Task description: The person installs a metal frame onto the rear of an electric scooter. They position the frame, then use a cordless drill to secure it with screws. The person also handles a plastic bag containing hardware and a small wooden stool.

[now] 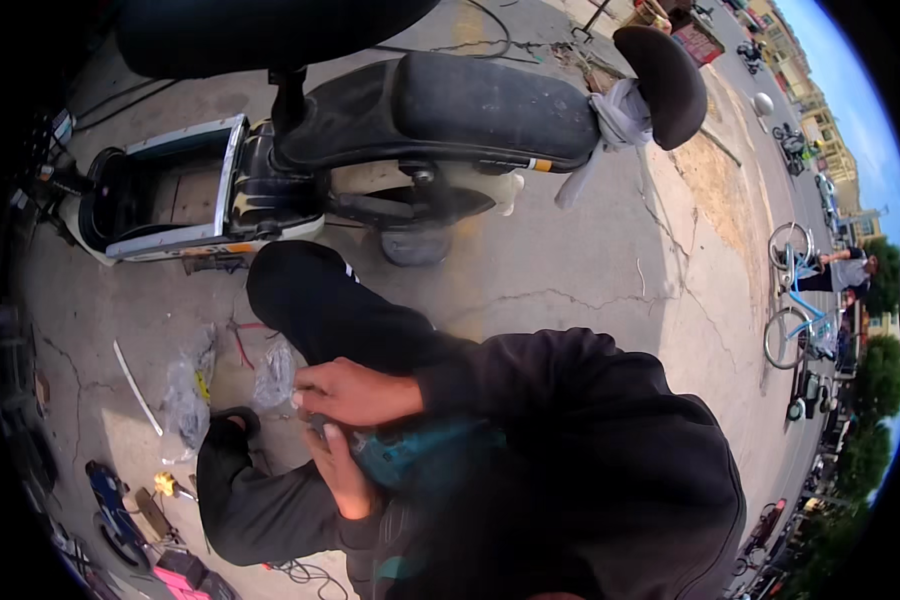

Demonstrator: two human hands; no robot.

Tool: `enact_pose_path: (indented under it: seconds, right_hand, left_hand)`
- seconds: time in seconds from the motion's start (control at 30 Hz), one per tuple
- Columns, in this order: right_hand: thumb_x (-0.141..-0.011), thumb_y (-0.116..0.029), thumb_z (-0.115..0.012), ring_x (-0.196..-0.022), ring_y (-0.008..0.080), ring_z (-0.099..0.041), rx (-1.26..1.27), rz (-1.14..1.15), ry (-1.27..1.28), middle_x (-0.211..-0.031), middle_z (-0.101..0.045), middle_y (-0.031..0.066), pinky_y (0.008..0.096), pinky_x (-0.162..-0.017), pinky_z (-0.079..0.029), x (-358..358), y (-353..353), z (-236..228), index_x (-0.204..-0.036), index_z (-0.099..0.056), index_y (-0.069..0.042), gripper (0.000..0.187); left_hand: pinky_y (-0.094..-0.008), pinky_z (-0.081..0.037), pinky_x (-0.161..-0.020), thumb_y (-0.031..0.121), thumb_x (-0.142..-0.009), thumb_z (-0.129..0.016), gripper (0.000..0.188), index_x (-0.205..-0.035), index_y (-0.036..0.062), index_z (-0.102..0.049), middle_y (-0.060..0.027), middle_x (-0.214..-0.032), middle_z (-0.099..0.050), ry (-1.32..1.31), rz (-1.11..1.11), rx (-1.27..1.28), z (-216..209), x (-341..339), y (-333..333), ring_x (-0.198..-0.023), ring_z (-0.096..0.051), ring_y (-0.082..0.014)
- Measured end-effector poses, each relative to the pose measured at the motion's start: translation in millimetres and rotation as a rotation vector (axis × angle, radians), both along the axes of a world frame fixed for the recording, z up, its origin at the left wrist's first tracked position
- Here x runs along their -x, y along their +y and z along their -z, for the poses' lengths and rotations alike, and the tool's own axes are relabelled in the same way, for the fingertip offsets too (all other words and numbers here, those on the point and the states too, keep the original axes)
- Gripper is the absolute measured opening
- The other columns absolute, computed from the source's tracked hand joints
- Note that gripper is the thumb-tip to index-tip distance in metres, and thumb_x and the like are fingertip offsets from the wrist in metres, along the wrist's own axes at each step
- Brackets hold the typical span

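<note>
A teal power tool with a dark front end (405, 455), drill-like in shape, lies across my lap, partly hidden by my sleeves and blurred. My left hand (342, 475) is closed around its front end, thumb upward. Just above, my right hand (358, 390) is closed with its fingers bent over the same end. Whatever sits between the right fingertips is too small to make out. Beside the fingertips, a clear plastic bag (274, 375) lies on the ground. Red-handled pliers (242, 340) are close to it, near my knee.
An electric scooter (490, 105) with an open footwell frame (228, 180) stands along the top. More plastic bags (185, 400), a white strip (137, 388), a blue tool (110, 500) and a pink-and-black box (180, 568) lie at left. A person stands by a blue bicycle (795, 295) at far right.
</note>
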State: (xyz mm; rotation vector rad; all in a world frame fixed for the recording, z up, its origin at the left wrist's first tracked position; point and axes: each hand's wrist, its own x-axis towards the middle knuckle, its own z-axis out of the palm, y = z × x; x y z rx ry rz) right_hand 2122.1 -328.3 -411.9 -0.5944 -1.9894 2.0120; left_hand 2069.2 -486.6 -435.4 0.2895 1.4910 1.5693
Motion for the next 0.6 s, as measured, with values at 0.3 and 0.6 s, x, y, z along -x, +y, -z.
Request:
enact_pose_path:
  seconds: [0.3,0.6]
  right_hand:
    - [-0.105,-0.024,-0.05,-0.092,0.01,-0.058,0.28,-0.156,-0.082,-0.097,-0.068,0.0062,0.0269,-0.083,-0.047,12,-43,3,-0.108,-0.067,0.006,0.034]
    - [-0.104,-0.021,-0.05,-0.093,0.0137,-0.06,0.359,-0.267,-0.04,-0.1,-0.068,0.0099,0.0298,-0.087,-0.048,9,-42,-17,-0.105,-0.065,0.007,0.032]
  left_hand:
    - [-0.0306,-0.047,-0.086,0.026,-0.106,-0.042,0.039,-0.131,-0.0035,-0.04,-0.015,-0.116,-0.06,0.078,-0.26,0.029,-24,-9,-43,-0.097,-0.056,-0.0146]
    - [-0.0304,-0.046,-0.088,0.016,-0.101,-0.053,0.039,-0.13,-0.0024,-0.035,-0.0151,-0.117,-0.056,-0.08,-0.316,-0.093,-21,-22,-43,-0.102,-0.052,-0.0137]
